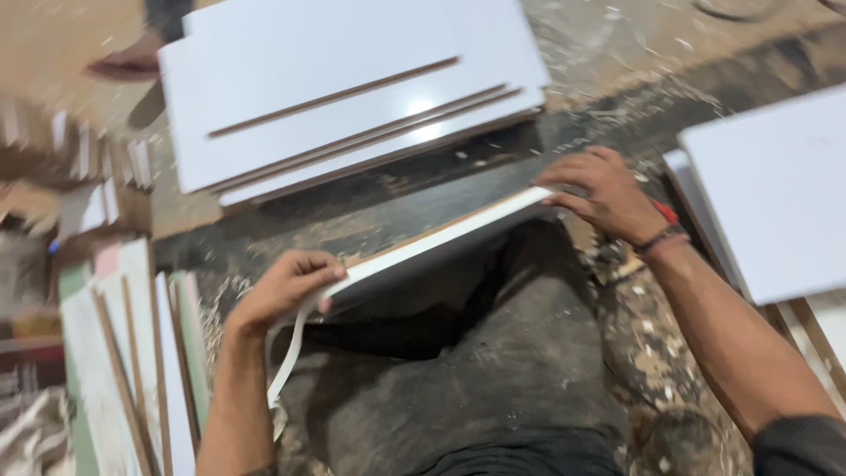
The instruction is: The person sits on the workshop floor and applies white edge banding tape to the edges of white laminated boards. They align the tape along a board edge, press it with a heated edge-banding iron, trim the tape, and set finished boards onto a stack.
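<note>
A white laminated board [441, 236] lies edge-up across my lap, running from lower left to upper right. My left hand [284, 291] grips its near end and presses a white edge-band strip [286, 357] that hangs loose below the hand. My right hand [599, 189] rests on the far end of the board's edge, fingers curled over it. A dark band sits on my right wrist.
A stack of white boards with brown grooves [352, 97] lies on the dusty floor ahead. More white panels [775, 194] stand at right, and narrow strips and offcuts [132, 353] lie at left. Another person's foot [132, 62] shows at top left. Sawdust covers the floor.
</note>
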